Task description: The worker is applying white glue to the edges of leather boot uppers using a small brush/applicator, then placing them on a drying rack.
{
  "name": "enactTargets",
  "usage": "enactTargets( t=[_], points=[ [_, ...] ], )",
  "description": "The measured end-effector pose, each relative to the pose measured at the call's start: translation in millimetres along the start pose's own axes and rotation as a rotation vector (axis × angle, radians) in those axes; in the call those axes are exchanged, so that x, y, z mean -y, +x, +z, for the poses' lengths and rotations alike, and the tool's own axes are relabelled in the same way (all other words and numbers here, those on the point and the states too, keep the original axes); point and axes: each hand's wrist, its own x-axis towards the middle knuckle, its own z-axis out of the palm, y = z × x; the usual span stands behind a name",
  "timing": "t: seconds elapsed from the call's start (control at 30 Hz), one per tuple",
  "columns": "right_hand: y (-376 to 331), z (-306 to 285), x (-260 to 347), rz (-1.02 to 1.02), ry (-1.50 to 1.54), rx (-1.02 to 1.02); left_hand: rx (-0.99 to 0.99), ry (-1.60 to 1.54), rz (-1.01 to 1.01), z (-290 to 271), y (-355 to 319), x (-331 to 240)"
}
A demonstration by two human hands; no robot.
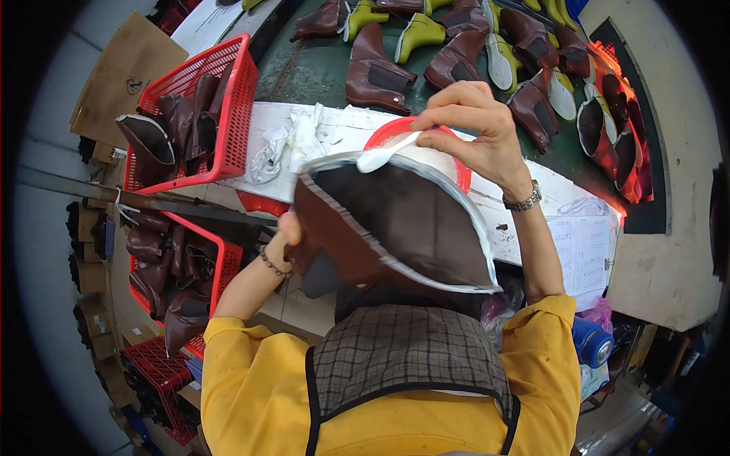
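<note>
My left hand (285, 235) is closed on the side of a brown leather boot upper (338, 235), with the thumb showing at its left edge. The upper's open bottom faces up, and a white, glue-like coating runs along its rim. Between the thumb and fingers of my right hand (475, 125) is a small white brush (385, 154), its rounded, white-covered end touching or just over the upper's far rim. Behind the upper, and partly hidden by it, stands a red bowl (464, 176) of pale paste.
Brown and green boots (380, 72) lie on a dark green surface beyond the white bench (350, 121). Crumpled white cloth (304, 137) rests left of the bowl. Red crates (243, 114) of brown uppers stand at the left. Written papers (582, 254) lie at the right.
</note>
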Motion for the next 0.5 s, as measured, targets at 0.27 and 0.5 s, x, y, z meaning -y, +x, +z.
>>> enactTargets(
  t=[0.27, 0.5],
  points=[
    [-74.1, 2.2, 1.1, 0.348, 0.060, -0.277, -0.073, 0.183, 0.379, 3.8, -28.1, -43.5],
    [-97.7, 21.1, 14.6, 0.520, 0.211, -0.381, -0.051, 0.192, 0.420, 5.8, -47.5, -29.9]
  ],
)
